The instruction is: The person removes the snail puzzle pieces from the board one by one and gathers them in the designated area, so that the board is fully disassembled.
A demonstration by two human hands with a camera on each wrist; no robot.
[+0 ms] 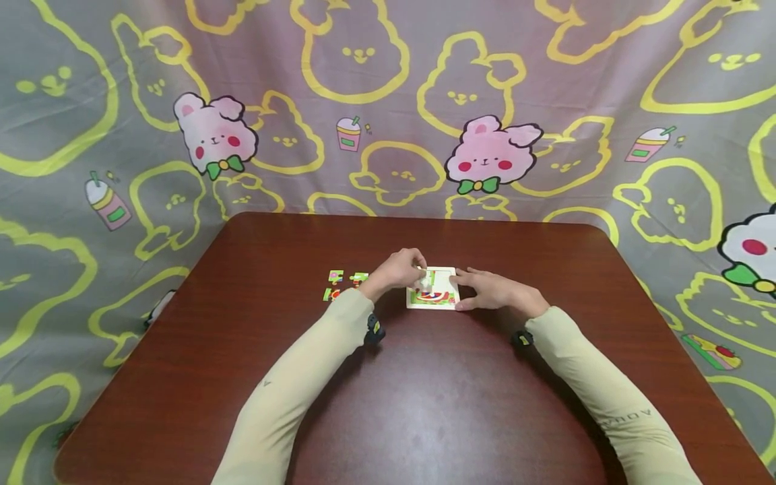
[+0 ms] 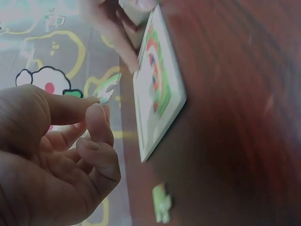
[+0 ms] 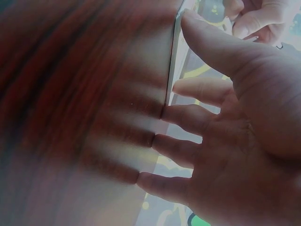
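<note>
One puzzle piece (image 2: 109,88) with a green face is held up near the puzzle tray (image 1: 445,279), over its left part, and looks clear of the surface in the left wrist view. The left hand (image 1: 397,269) pinches it by an edge between the fingertips. It looks thin, light and stiff, probably card or wood; its narrow knobs seem the weakest part, so the broad body or a straight side should be the better hold. A smooth face might slip a little under a loose pinch.

Below it, the pale-framed tray holds a partly filled picture (image 1: 442,297) along its near side. The right hand (image 1: 488,289) lies at the tray's right side, fingers spread and fairly straight, thumb at the edge, gripping nothing. Farther left, loose pieces (image 1: 336,275) lie on the brown table (image 1: 424,377), before a patterned cloth (image 1: 400,188).
</note>
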